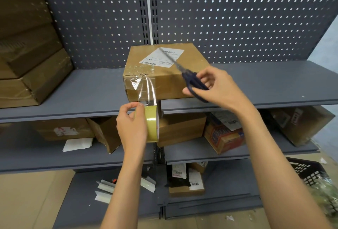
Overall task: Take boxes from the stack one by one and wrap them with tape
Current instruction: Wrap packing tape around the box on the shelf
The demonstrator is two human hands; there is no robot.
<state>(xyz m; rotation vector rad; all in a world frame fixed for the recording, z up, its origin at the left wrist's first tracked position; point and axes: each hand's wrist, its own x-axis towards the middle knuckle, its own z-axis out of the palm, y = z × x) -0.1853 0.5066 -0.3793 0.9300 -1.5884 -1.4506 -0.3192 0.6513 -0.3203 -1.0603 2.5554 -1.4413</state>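
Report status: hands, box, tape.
Left hand grips tape roll; right hand holds scissors. Tape strip stuck to box, uncut. Nothing blocking.

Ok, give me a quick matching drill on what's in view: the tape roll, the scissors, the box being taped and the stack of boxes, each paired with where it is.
Things:
1. tape roll
2. scissors
3. box
4. stack of boxes

Places:
A. far left on the top shelf
B. in the right hand
C. middle of the top shelf, label on top
D. in the left hand, below the shelf edge

Pairs: 1-D, 2-B, 3-C, 4-A
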